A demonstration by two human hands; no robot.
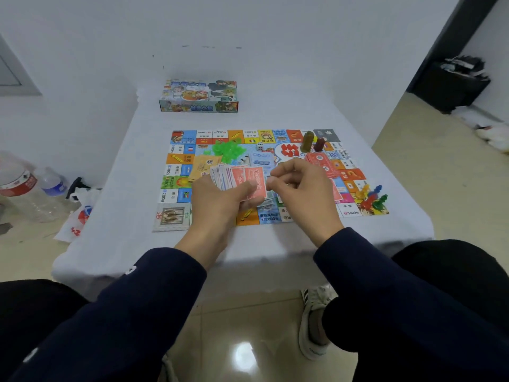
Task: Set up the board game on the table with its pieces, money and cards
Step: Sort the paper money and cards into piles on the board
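Note:
The colourful game board [176,188] lies flat on the white table [248,244]. My left hand [220,199] holds a fanned stack of paper money [237,176], red notes on top. My right hand [300,183] hovers beside it, thumb and fingers pinched together at the edge of the notes; I cannot tell if it grips one. On the board lie a green pile of houses [227,150], a white die [259,146], tan cards [203,165], red notes [321,161], two upright blocks [311,142] and coloured pawns [371,198] at the near right corner.
The game box [199,96] stands at the table's far end. Plastic bottles [27,188] and a white bag [78,213] lie on the floor to the left. A dark bin [454,84] stands far right. My knees and a shoe [316,321] are below the table's front edge.

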